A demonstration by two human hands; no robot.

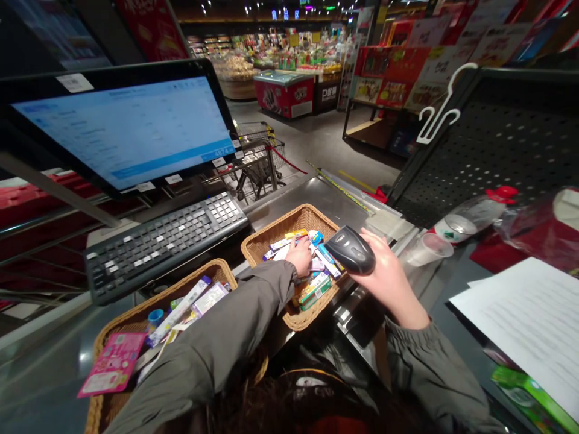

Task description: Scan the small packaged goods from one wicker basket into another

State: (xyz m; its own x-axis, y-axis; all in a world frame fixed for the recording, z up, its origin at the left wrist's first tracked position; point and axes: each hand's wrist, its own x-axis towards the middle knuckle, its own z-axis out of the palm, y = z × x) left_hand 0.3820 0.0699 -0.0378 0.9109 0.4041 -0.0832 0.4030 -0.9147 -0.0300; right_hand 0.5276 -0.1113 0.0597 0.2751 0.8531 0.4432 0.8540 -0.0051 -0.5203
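Observation:
My right hand [385,274] is wrapped round a black handheld barcode scanner [350,248], its head over the right side of a wicker basket [257,234]. Inside that basket my left hand [298,258] reaches down among small packaged goods, fingers curled; whatever they grip is hidden. Around the fingers lie a blue-and-white stick packet [329,260], a yellow packet [296,233] and a green-and-yellow pack [315,292]. Partly under my left sleeve, a second wicker basket [111,322] holds a long white-and-purple box [181,308], a blue-capped item [155,317] and a pink card pack [115,363].
A lit monitor [131,129] and a black keyboard [167,244] stand to the left. On the right are a plastic cup [427,250], a red-capped bottle [479,211], paper sheets [525,325] and a black perforated panel [497,132]. A shopping cart [257,157] stands beyond the metal counter [294,199].

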